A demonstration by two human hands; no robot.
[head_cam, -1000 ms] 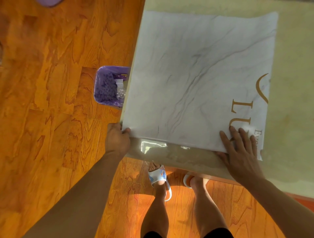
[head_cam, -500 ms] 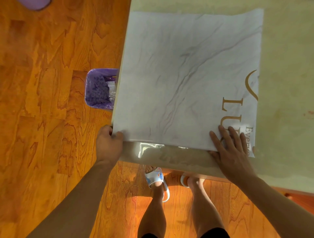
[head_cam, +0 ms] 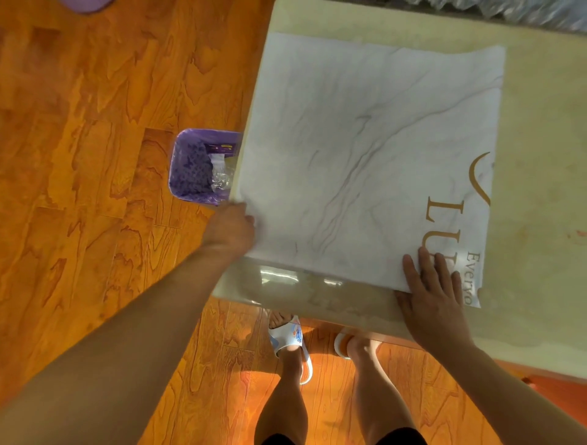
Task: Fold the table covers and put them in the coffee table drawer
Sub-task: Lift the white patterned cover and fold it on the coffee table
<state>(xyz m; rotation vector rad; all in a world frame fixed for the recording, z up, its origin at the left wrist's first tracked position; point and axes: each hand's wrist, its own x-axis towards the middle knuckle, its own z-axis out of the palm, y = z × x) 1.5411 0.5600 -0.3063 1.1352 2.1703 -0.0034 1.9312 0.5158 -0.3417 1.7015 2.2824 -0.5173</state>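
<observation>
A white, marble-patterned table cover [head_cam: 365,158] with gold lettering lies flat on the pale coffee table [head_cam: 540,158], reaching the table's left edge. My left hand [head_cam: 230,227] grips the cover's near-left corner at the table edge, fingers curled under it. My right hand [head_cam: 433,289] lies flat with spread fingers on the cover's near-right edge, pressing it down beside the lettering. No drawer is in view.
A purple waste bin [head_cam: 200,166] with rubbish stands on the wooden floor against the table's left side. My feet in slippers [head_cam: 290,336] are by the table's near edge. A purple object [head_cam: 84,3] shows at the top left.
My left hand has shifted a little along the cover's left corner, further up the table edge. My right hand stays pressed on the near-right edge. The view has moved.
</observation>
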